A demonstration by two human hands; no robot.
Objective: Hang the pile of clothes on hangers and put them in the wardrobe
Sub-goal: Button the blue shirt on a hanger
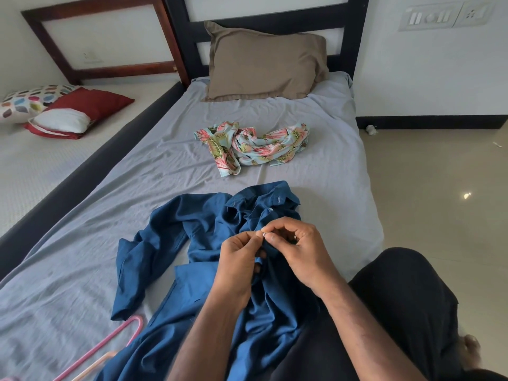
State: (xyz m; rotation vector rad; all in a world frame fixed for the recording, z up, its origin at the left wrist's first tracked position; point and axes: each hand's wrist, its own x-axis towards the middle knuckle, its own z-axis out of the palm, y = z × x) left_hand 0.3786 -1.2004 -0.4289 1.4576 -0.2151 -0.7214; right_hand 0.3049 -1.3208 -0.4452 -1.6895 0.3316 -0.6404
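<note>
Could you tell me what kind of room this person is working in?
Most likely a bedroom: a bed with a grey sheet and dark headboard, a brown pillow at its head, and a second bed alongside it.

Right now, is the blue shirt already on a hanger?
No. The blue shirt lies on the bed; the pink hanger lies beside it.

My bedroom at home, bed (137,215) with grey sheet, brown pillow (264,64) against the dark headboard (275,20), second bed (41,166) alongside, my tiled floor (439,202)
</note>
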